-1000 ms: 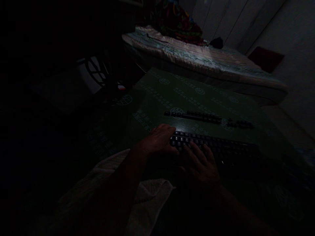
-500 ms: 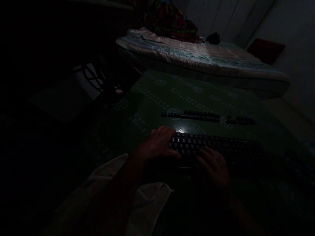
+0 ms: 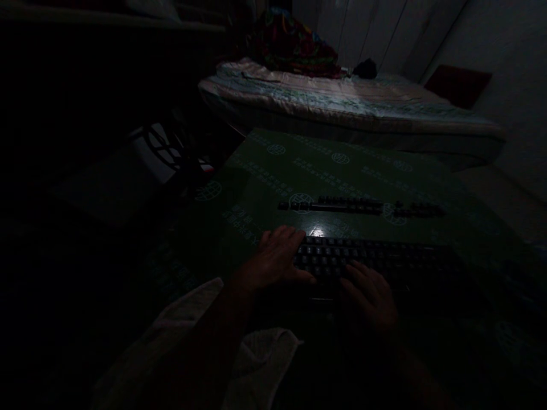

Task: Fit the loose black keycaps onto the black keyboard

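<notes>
A black keyboard (image 3: 384, 256) lies on a green table, its front part lost in deep shadow. My left hand (image 3: 277, 259) is closed around its left end, fingers at the back corner and thumb over the near side. Bent fingers of my right hand (image 3: 370, 293) rest on the lower keys, held close together; the thumb is hidden, and anything pinched there is too dark to make out. Behind the keyboard, loose black keycaps (image 3: 350, 202) lie in rows, with a long bar-shaped key (image 3: 329, 207) among them.
The green table top (image 3: 252, 176) carries printed globes and lettering. A pale cloth (image 3: 265, 359) lies near my left forearm. Past the far edge stands a bed (image 3: 354, 105) with a red patterned blanket (image 3: 294, 48). A dark chair (image 3: 164, 148) is at the left.
The whole scene sits slightly lower in view as my head tilts up a little. Both hands keep almost the same places on the keyboard.
</notes>
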`<state>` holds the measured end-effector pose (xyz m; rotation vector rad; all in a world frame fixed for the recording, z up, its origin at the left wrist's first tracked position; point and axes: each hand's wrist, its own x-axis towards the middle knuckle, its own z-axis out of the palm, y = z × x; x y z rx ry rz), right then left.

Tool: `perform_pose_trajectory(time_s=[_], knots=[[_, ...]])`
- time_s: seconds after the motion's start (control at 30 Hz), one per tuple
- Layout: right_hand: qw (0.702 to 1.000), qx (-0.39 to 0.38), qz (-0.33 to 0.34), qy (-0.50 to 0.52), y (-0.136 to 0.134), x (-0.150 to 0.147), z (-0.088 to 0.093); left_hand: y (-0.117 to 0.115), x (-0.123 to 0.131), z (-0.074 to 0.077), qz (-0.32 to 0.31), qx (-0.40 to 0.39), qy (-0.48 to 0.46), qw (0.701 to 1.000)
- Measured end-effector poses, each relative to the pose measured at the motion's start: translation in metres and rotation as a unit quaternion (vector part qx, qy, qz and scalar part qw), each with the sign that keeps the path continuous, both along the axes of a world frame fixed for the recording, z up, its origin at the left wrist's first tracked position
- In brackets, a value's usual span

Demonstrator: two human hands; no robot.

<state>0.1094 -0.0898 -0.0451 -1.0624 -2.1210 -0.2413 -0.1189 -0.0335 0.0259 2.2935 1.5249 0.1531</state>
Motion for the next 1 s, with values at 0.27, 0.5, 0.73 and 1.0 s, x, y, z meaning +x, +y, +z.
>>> perform_pose_trajectory(time_s=[0.27,0.5,0.73,1.0], knots=[[0.999,0.030,0.008,-0.015,0.002,-0.001,-0.002,-0.001,0.000,0.000,0.016,0.001,0.002,1.000],[0.999,0.035,-0.001,-0.011,0.005,0.002,-0.002,0.000,-0.001,-0.003,0.022,0.002,0.003,1.000],[0.996,0.054,0.060,-0.046,0.031,0.016,0.033,-0.001,-0.002,-0.004,0.027,-0.012,-0.013,0.999],[0.995,0.002,0.079,-0.054,0.125,0.003,0.063,-0.004,-0.002,0.000,0.041,-0.028,-0.006,0.999]])
